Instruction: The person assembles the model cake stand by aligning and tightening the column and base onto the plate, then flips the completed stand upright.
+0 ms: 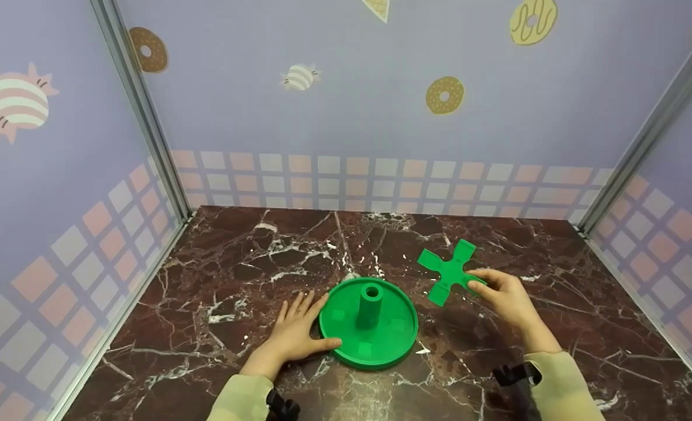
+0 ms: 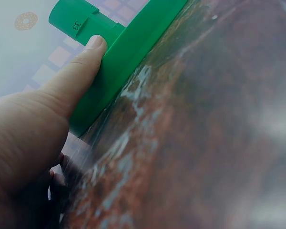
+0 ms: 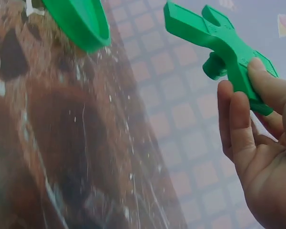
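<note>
A round green tray (image 1: 348, 336) with a raised rim lies on the table, a hollow upright post (image 1: 369, 313) at its middle. Number 33 shows on the post in the left wrist view. Beside the tray's left edge, my left hand (image 1: 293, 336) lies with fingers spread, its thumb (image 2: 88, 62) touching the rim. To the right, my right hand (image 1: 512, 301) pinches one arm of a green cross-shaped piece (image 1: 452, 271) between thumb and fingers. It is held above the table, apart from the tray. A short round stub (image 3: 213, 67) projects from its underside.
The dark red marbled table (image 1: 252, 263) has white veins and reflects light. Printed panels enclose it, with a back wall (image 1: 357, 117) and side walls joined by metal posts (image 1: 147, 117). Black straps (image 1: 515, 374) circle both wrists.
</note>
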